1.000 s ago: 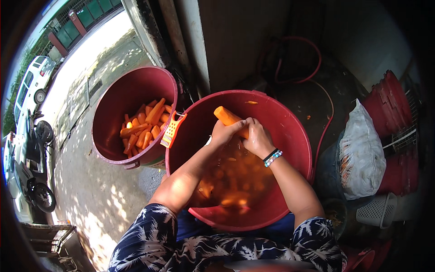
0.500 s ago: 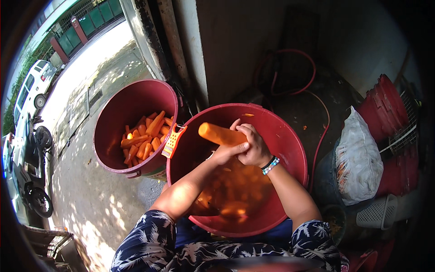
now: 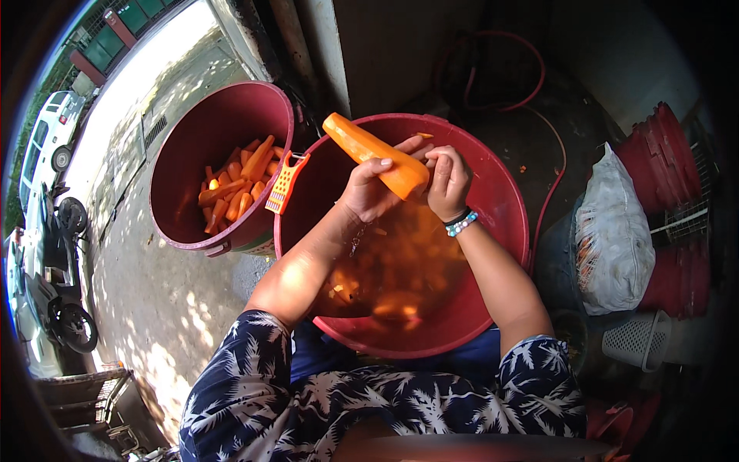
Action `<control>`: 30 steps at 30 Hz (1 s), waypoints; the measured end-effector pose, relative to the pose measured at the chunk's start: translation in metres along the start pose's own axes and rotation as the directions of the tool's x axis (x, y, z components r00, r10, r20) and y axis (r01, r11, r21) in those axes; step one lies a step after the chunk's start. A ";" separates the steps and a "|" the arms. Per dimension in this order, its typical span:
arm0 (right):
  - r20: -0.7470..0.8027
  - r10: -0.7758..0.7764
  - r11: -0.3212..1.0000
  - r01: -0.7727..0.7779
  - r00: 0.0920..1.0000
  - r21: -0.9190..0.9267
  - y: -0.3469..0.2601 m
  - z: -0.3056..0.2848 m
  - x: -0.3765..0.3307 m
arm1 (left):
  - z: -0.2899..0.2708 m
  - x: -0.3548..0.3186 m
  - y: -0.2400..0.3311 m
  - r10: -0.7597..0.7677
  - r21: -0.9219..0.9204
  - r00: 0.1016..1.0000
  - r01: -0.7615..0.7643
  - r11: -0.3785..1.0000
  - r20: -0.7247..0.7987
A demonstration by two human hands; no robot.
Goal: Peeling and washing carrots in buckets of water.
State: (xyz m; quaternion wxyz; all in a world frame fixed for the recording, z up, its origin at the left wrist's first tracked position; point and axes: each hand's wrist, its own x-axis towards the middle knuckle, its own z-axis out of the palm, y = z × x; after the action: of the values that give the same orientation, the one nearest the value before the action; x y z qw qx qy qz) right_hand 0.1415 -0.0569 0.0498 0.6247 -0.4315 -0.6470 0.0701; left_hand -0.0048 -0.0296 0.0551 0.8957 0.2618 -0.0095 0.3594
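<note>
A large orange carrot (image 3: 381, 160) with a smooth, peeled-looking surface slants above a red tub (image 3: 504, 231). My left hand (image 3: 366, 194) is wrapped round it, thumb on top, and water drips from below the wrist. Beside the carrot's thick end is my right hand (image 3: 449, 185), its fingers curled in; whatever they may hold is hidden. Beneath both hands, brownish-orange water (image 3: 400, 262) covers the lower part of the tub, with blurred carrots showing in it. An orange peeler-grater (image 3: 286, 185) hangs on the tub's left rim.
Left of the tub, a second red tub (image 3: 181, 165) holds several peeled carrots (image 3: 240, 185). A white sack (image 3: 616, 231), stacked red buckets (image 3: 658, 162) and a white basket (image 3: 637, 341) stand at right. A pink hose (image 3: 543, 73) lies behind. Outside are a motorcycle (image 3: 73, 269) and white vehicle (image 3: 48, 135).
The carrot now slants down to the right with its thick end in view. My right hand has come off it and curled beside it. The whole view has shifted, so the tubs appear higher.
</note>
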 end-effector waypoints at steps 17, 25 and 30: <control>0.522 0.760 0.638 -0.291 0.387 -0.713 0.124 -0.015 -0.096 | 0.027 -0.055 0.104 0.743 0.825 0.555 -0.165 0.540 -0.374; 0.162 0.970 0.236 -0.552 0.181 -0.800 0.184 0.015 -0.172 | -0.029 -0.058 0.005 0.239 0.703 0.962 0.080 -0.707 0.131; 0.172 0.914 0.347 -0.488 0.368 -0.801 0.231 0.039 -0.261 | -0.048 -0.043 -0.014 0.145 0.712 0.989 0.119 -0.692 -0.025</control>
State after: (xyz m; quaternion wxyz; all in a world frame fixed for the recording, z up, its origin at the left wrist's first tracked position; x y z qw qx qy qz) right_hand 0.1764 -0.0655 -0.2989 0.0897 -0.8126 -0.5119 0.2637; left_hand -0.0361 -0.0426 -0.0018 0.0993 0.8987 0.3869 0.1811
